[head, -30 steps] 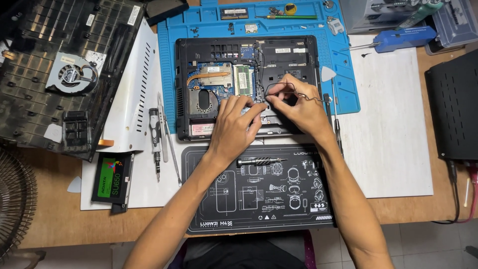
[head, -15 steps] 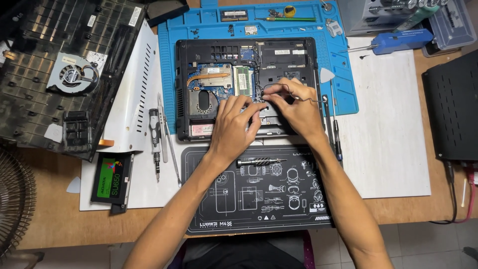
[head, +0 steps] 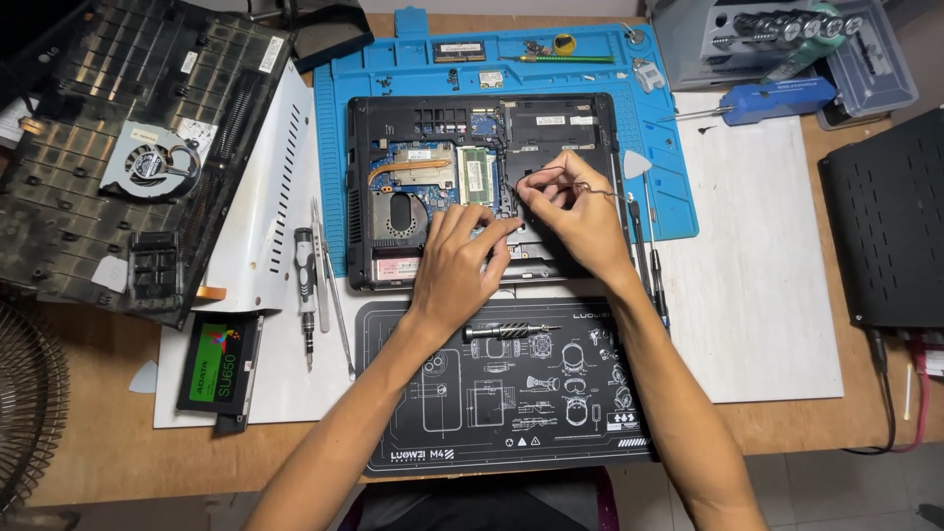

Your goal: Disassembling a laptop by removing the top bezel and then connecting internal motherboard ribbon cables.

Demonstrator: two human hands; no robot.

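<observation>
An opened black laptop (head: 393, 270) lies on a blue work mat (head: 669, 206), its board, heat pipe and memory stick exposed. My right hand (head: 580, 211) is over the laptop's middle right and pinches a thin dark wire (head: 551, 171), which loops up above the fingers. My left hand (head: 454, 264) rests palm down on the laptop's lower middle. Its fingertips press on the chassis beside the right thumb and hold nothing that I can see. What lies under both hands is hidden.
A black diagram mat (head: 492, 413) with a small screwdriver (head: 511, 331) lies in front. Left: a driver pen (head: 306, 285), tweezers (head: 334, 295), a drive in its bracket (head: 218, 362), a fan (head: 147, 162) on the removed cover (head: 69, 236). Right: a black box (head: 890, 226).
Both hands stay over the same spot on the laptop. The right fingers have shifted slightly along the thin wire.
</observation>
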